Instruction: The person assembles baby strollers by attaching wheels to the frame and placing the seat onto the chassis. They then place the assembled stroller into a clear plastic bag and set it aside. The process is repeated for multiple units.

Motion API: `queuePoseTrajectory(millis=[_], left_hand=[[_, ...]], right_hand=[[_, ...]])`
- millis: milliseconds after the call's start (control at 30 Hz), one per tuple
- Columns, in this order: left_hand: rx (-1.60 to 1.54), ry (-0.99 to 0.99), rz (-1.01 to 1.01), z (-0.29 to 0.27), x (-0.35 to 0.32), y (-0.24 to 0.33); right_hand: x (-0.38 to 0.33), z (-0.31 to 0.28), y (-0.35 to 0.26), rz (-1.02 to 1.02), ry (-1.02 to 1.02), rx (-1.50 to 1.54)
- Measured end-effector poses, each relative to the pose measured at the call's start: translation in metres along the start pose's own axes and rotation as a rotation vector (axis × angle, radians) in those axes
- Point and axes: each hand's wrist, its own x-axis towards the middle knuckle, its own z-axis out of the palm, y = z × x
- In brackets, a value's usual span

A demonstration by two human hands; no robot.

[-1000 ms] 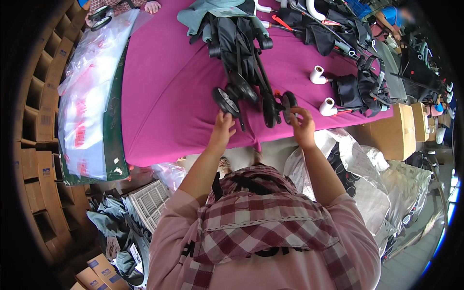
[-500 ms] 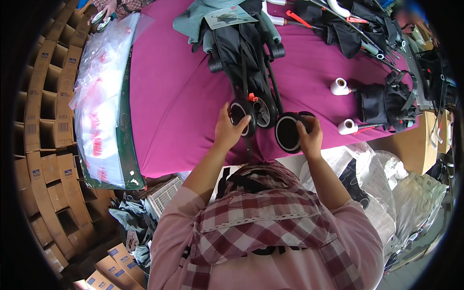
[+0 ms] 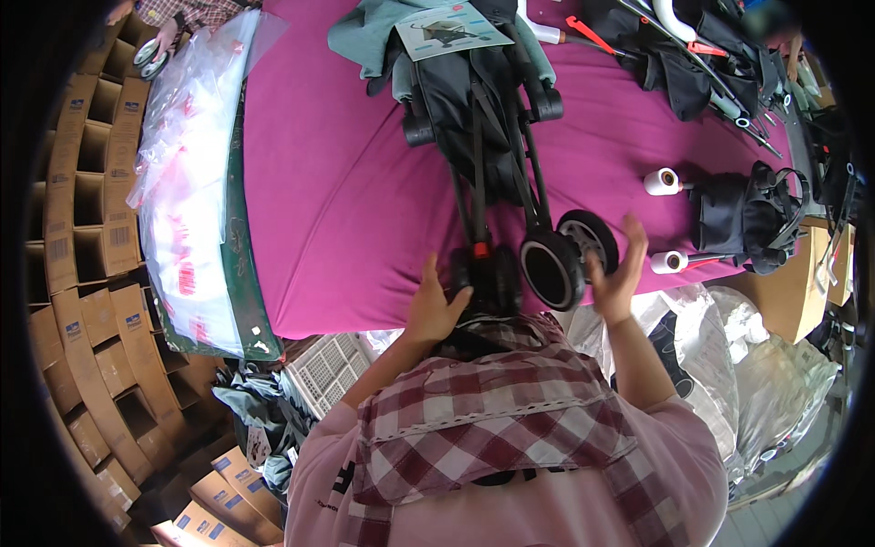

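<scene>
A folded stroller [image 3: 488, 137] with black fabric and a black frame lies on the purple cloth, its wheel end toward me. Two wheel pairs are at this end: the right wheels [image 3: 552, 269] are spread and tilted, while the left wheels [image 3: 487, 279] sit dark and upright at the table's near edge. Just left of the latter is my left hand [image 3: 433, 308], thumb and fingers apart. My right hand [image 3: 622, 273] is spread open beside the right wheels, its thumb close to the tyre; contact is hard to tell. A printed card [image 3: 453, 31] rests on the stroller's grey-green fabric.
Clear plastic bags [image 3: 196, 182] cover the table's left side. At right lie another black frame part [image 3: 743, 214] with white rollers [image 3: 663, 181], and more stroller parts [image 3: 679, 77] behind. Cardboard boxes [image 3: 91, 201] line the left. Another person's hand [image 3: 168, 36] holds wheels far left.
The stroller's wheel end has come nearer to me, and the right wheels have turned. Both hands have loosened from the wheels, with the right hand moving rightward and its fingers spreading.
</scene>
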Motion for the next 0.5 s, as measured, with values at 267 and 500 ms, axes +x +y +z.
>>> queuePoseTrajectory(millis=[267, 500], left_hand=[[-0.249, -0.377, 0.085, -0.038, 0.032, -0.037], [-0.351, -0.370, 0.150, -0.130, 0.037, -0.104]], right_hand=[[-0.072, 0.031, 0.043, 1.092, -0.135, 0.729], [-0.069, 0.124, -0.132, 0.664, -0.217, 0.099]])
